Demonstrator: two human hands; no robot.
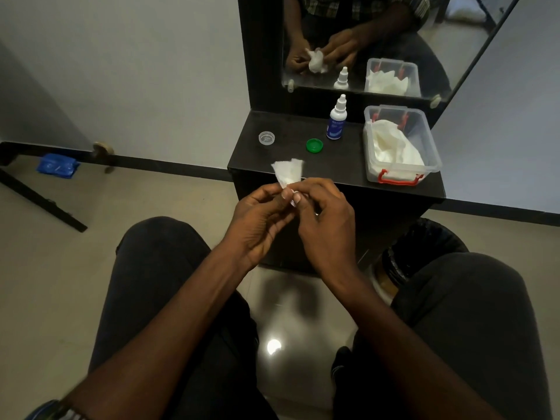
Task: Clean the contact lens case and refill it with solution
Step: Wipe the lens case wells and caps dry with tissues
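Tissue stands up between both hands, just in front of the front edge of the counter. The left hand pinches its lower end with thumb and fingers curled, and the right hand meets it there, fingers also curled around something small. I cannot tell if the lens case itself is inside the tissue, because the fingers hide it. On the counter, a clear cap lies near the left edge and a green cap lies near the middle, apart from each other. The solution bottle stands upright just behind the green cap. A plastic box with tissues inside fills the right side, its red handle at the front edge.
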